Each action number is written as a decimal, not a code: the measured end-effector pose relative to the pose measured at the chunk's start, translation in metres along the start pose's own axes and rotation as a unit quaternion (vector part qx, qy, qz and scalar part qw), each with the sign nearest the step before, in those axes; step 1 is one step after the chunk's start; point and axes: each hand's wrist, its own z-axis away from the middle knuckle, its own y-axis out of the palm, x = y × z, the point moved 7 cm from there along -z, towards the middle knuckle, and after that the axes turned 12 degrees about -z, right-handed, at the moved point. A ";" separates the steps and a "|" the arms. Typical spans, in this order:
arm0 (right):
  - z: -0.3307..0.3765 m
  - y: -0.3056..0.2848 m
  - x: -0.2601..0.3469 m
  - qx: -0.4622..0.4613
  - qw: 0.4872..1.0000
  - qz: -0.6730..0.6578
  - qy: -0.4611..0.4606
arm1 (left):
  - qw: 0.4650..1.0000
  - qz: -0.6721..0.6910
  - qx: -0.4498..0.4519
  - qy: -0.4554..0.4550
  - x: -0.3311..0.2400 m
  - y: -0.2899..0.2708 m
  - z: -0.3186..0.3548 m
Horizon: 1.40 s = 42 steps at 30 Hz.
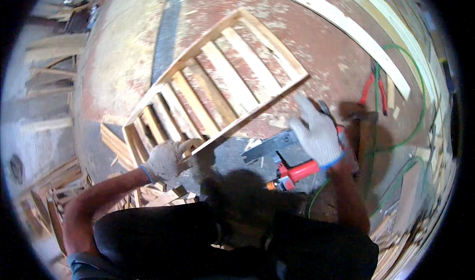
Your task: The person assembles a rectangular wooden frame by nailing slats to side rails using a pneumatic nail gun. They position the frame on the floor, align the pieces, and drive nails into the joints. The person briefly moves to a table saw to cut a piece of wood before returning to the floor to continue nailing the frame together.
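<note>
The slatted wooden frame [213, 94] stretches forward and rightward from the left hand [169, 159], which grips its near edge, while the right hand [316, 131], fingers spread, hovers over the red nail gun [303, 172].

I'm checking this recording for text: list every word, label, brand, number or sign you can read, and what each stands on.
None can be read in this view.
Red-and-black tool: too blurred to make out any lettering.
Slatted wooden frame: no legible marking.
Pale plank at upper right: no legible marking.
</note>
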 end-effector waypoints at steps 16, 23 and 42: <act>-0.071 0.023 -0.034 0.001 0.995 0.099 -0.017 | 0.970 -0.122 -0.114 -0.175 0.106 -0.011 0.028; -0.029 0.032 -0.030 0.001 0.947 0.218 -0.235 | 0.971 -0.011 -0.191 -0.142 0.130 0.000 -0.038; -0.022 0.048 -0.030 -0.042 0.889 0.369 -0.266 | 0.946 0.001 -0.288 -0.147 0.104 0.007 -0.048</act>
